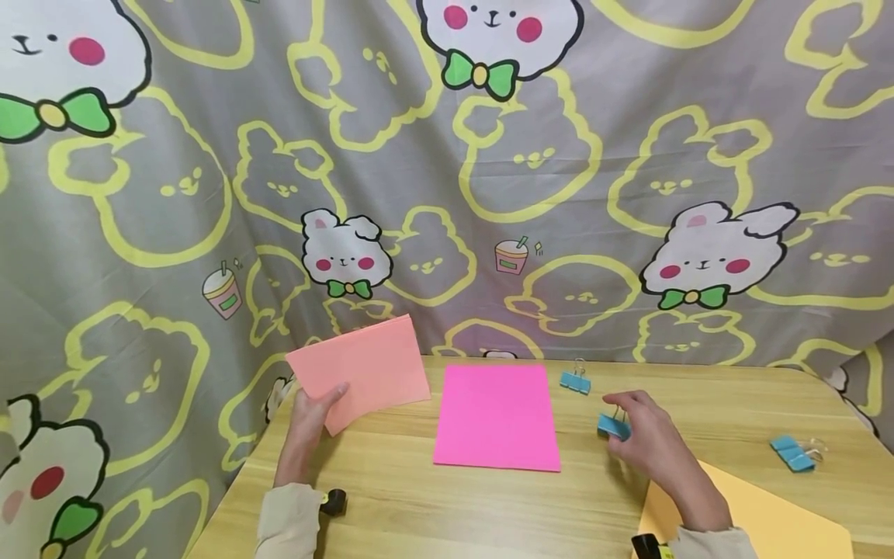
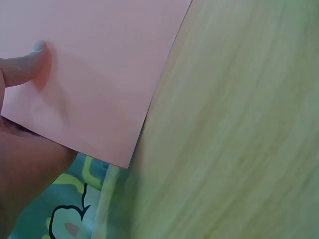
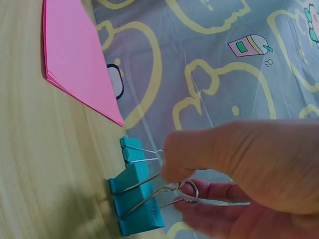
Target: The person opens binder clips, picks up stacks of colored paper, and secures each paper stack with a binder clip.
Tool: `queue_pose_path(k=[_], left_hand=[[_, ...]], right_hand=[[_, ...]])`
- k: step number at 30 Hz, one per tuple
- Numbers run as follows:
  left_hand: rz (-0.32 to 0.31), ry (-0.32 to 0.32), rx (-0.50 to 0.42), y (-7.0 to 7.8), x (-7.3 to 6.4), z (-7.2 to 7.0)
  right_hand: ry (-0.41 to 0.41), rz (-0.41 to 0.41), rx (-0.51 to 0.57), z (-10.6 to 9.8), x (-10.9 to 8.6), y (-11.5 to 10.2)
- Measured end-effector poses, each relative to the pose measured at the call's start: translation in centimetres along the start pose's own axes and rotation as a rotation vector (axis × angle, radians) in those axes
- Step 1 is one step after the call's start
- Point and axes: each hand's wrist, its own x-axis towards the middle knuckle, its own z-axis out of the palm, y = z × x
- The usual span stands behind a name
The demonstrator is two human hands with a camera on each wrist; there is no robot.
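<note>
My left hand (image 1: 307, 419) grips a stack of salmon-pink paper (image 1: 377, 369) at its near left corner, thumb lying flat across the top face. The paper is tilted up over the table's left side; the fingers beneath it are hidden. In the right wrist view, a blue binder clip (image 3: 134, 199) has its wire handles between the thumb and fingers of my right hand (image 3: 234, 164). That clip is right of a magenta paper stack (image 1: 497, 419). A second blue binder clip (image 1: 576, 382) lies just beyond, handles up.
On the right side of the wooden table (image 1: 405, 497) lies a third blue binder clip (image 1: 792, 454). Orange-yellow paper (image 1: 768, 516) lies under my right forearm. A grey patterned curtain (image 1: 419, 178) hangs along the table's back and left edges.
</note>
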Motion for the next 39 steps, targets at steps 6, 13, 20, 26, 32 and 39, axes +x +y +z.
queue_pose_path(k=[6,13,20,26,32,39], left_hand=[[0.023,-0.018,-0.017,-0.4,-0.1,0.2],[0.036,0.026,0.026,-0.3,-0.2,0.5],[0.014,0.049,0.056,-0.6,0.1,0.7],[0.047,0.034,0.047,-0.4,0.0,1.0],[0.070,-0.007,0.025,1.8,-0.6,1.0],[0.137,-0.092,0.019,4.6,-1.6,2.1]], right_hand=[[-0.033,0.016,-0.014,0.0,0.0,-0.2],[-0.014,0.019,-0.036,0.0,-0.1,-0.1],[-0.010,0.041,-0.034,0.0,0.0,-0.2],[-0.028,0.079,-0.006,-0.1,-0.2,-0.1],[0.054,0.060,0.083,-0.4,-0.4,0.1],[0.064,0.071,0.141,-1.3,-0.4,0.1]])
